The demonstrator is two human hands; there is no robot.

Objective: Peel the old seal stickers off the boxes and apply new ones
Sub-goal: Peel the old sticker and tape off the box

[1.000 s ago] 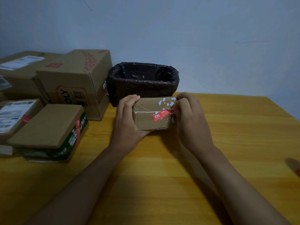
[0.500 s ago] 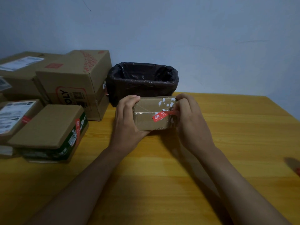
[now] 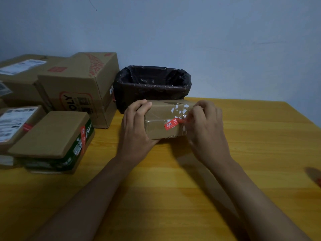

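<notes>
Cardboard small box (image 3: 163, 124), mid-table before the lined bin (image 3: 152, 84), is gripped at its left end by the left hand (image 3: 137, 129). The red seal sticker (image 3: 172, 124) is pinched at its right end by the right hand (image 3: 205, 129). Peeling is judged under way; a slow, steady pull is called for next.

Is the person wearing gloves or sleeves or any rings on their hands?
No gloves. Both the left hand and the right hand are bare, and no ring, watch or bracelet shows on either one. Both forearms are bare as far down as the picture reaches, so no sleeve is in view. The nails look short and plain. The light is dim, so tiny marks would be hard to tell.
</notes>
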